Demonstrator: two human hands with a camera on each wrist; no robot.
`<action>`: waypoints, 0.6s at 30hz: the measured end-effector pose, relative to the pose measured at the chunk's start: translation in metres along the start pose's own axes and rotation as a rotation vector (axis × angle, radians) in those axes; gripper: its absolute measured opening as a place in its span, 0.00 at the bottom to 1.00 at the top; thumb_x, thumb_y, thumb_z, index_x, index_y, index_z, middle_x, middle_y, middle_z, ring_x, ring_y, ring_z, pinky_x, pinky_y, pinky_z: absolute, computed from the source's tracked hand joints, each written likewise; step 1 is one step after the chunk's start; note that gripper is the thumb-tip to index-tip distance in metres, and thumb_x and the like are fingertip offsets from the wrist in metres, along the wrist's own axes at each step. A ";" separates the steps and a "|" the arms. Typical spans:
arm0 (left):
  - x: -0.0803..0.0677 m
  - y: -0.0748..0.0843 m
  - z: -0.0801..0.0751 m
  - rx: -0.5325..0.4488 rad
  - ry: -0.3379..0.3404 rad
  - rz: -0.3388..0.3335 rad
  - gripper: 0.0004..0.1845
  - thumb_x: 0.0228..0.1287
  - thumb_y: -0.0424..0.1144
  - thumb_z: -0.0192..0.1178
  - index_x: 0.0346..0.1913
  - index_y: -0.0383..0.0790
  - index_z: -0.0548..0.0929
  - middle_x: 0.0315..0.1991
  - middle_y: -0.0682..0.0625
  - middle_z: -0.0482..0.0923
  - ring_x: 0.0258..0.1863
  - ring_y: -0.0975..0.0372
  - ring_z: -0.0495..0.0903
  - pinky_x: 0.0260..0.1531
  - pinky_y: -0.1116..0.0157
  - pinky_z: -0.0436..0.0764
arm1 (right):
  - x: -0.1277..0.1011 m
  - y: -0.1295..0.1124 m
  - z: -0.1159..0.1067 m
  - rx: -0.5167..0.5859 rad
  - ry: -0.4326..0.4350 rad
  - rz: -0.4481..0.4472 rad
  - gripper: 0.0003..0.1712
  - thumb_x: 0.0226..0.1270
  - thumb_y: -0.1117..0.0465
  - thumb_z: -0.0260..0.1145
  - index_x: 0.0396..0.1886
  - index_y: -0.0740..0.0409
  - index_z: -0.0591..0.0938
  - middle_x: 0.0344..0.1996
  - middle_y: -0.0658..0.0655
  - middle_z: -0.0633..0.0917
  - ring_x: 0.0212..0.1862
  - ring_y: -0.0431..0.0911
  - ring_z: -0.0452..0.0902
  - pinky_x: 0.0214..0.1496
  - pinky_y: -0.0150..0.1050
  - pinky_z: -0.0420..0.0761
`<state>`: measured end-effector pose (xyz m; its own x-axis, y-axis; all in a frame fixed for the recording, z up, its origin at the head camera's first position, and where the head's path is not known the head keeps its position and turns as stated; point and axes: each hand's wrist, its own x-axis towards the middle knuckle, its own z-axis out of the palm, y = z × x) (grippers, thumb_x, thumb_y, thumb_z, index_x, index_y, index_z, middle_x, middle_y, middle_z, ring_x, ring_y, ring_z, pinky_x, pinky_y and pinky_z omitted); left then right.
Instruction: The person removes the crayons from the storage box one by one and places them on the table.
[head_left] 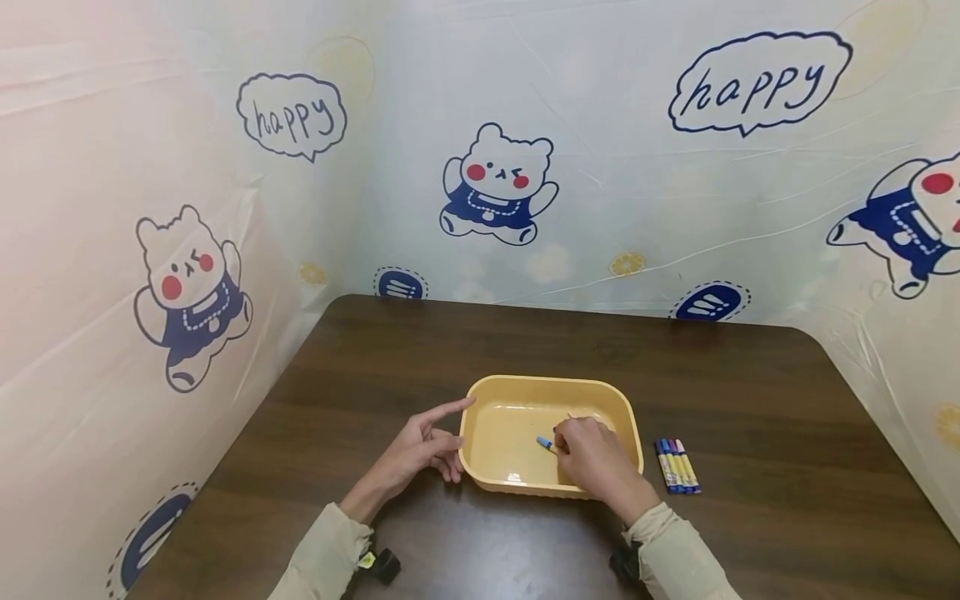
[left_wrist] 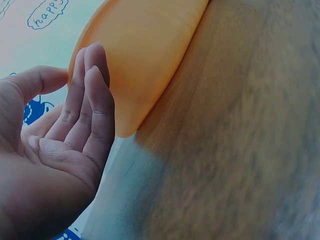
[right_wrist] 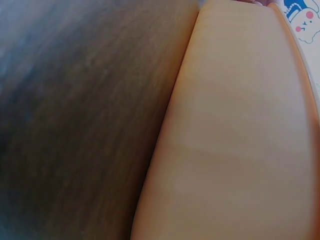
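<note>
A yellow rectangular plastic tray [head_left: 510, 429] sits on the table. At its left end is my left hand [head_left: 423, 442], the index finger stretched out to the rim and the thumb tip at the edge. In the left wrist view, the other fingers [left_wrist: 97, 95] lie fairly straight along the outer wall. My right hand [head_left: 600, 458] reaches down inside the tray and pinches a small crayon [head_left: 546, 444] with a blue end; its fingertips are mostly hidden. The right wrist view is filled by the tray's outer side [right_wrist: 230, 125] and the tabletop.
Several crayons [head_left: 677, 467] with yellow wrappers and coloured ends lie side by side, right of the tray. The dark wooden table [head_left: 420, 342] is enclosed by a pale curtain [head_left: 615, 167] printed with bears and the word "happy".
</note>
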<state>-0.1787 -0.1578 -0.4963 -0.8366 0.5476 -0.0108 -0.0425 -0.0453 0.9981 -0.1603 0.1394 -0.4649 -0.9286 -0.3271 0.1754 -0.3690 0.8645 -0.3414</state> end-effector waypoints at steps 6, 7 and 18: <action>-0.001 0.002 0.002 0.008 0.021 -0.024 0.32 0.72 0.29 0.55 0.77 0.39 0.60 0.25 0.39 0.84 0.21 0.55 0.84 0.24 0.58 0.87 | 0.003 0.000 -0.002 0.016 0.020 -0.049 0.17 0.54 0.70 0.70 0.14 0.50 0.74 0.15 0.45 0.68 0.20 0.41 0.62 0.22 0.35 0.63; -0.001 0.003 0.001 0.013 0.023 -0.026 0.32 0.72 0.30 0.55 0.77 0.40 0.60 0.25 0.39 0.84 0.21 0.55 0.84 0.24 0.57 0.87 | 0.004 0.000 -0.003 0.017 0.027 -0.054 0.17 0.54 0.70 0.71 0.15 0.51 0.75 0.15 0.45 0.68 0.21 0.41 0.62 0.22 0.36 0.64; 0.001 0.003 0.003 0.021 0.023 -0.039 0.32 0.72 0.31 0.56 0.76 0.40 0.61 0.26 0.38 0.84 0.21 0.55 0.84 0.25 0.57 0.87 | 0.004 0.004 -0.009 0.042 0.017 -0.030 0.11 0.56 0.71 0.70 0.19 0.55 0.80 0.17 0.47 0.73 0.22 0.42 0.65 0.24 0.37 0.68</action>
<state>-0.1779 -0.1552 -0.4936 -0.8471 0.5290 -0.0504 -0.0640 -0.0073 0.9979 -0.1650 0.1450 -0.4576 -0.9162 -0.3462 0.2019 -0.3988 0.8375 -0.3736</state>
